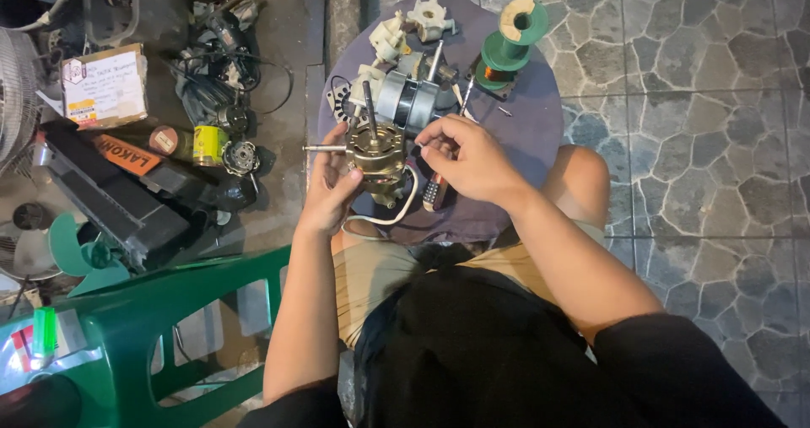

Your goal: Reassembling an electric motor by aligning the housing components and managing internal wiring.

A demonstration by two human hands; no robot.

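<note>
Your left hand [331, 190] grasps the brass-coloured fan motor [376, 154] at the near edge of the round purple mat [531, 129]; your right hand [466, 156] pinches something small just right of the motor.

Brass-gold motor [377, 154], green wire spool [509, 44], purple-grey cloth [540, 124], grey mosaic stone floor [700, 99], green plastic chair [169, 327].
</note>
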